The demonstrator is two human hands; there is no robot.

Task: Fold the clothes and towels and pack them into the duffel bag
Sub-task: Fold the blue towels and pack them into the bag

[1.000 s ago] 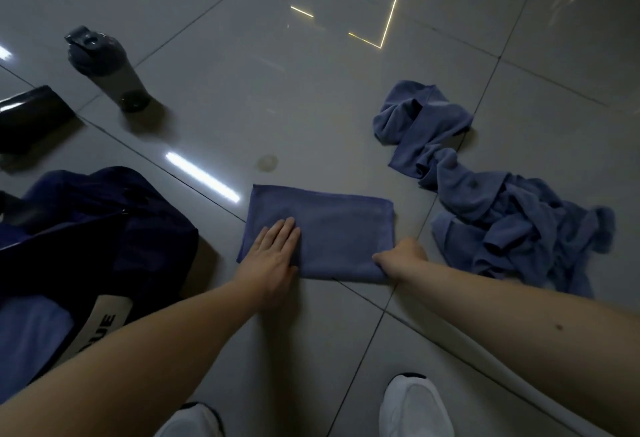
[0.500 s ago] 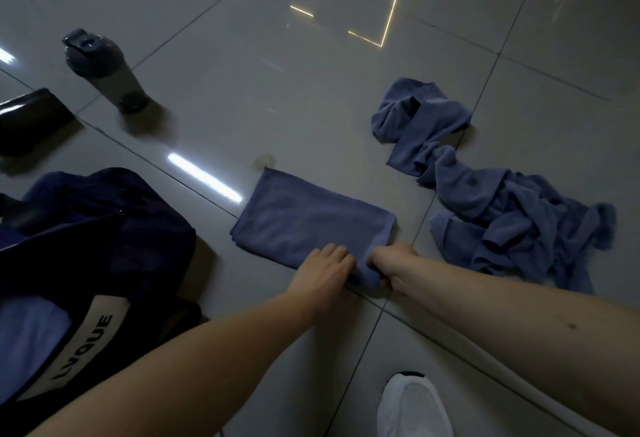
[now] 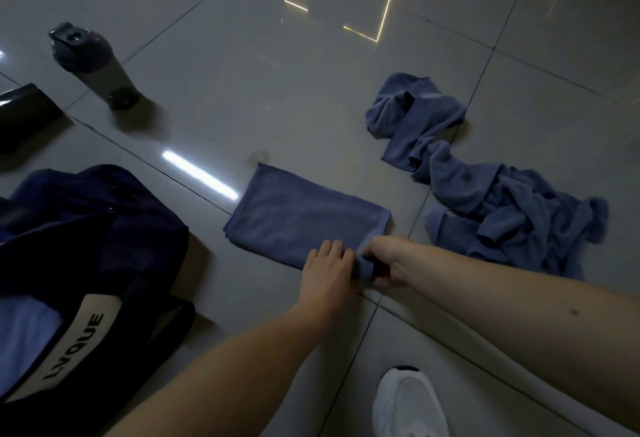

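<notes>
A folded blue towel (image 3: 304, 216) lies flat on the grey tiled floor at the centre. My left hand (image 3: 327, 268) grips its near right edge, fingers curled over the cloth. My right hand (image 3: 382, 260) pinches the same near right corner, which is bunched up between the two hands. A heap of crumpled blue towels and clothes (image 3: 491, 187) lies to the right. The dark navy duffel bag (image 3: 90, 246) stands open at the left, with light blue cloth (image 3: 24, 336) inside it.
A grey shaker bottle (image 3: 91, 64) stands at the far left. A black object (image 3: 24, 114) lies beside it at the frame's edge. My white shoe (image 3: 408, 405) is at the bottom, near the towel.
My left hand slid from the towel's left part to its near right corner, beside my right hand. The towel turned slightly, and its near right corner is now bunched and lifted.
</notes>
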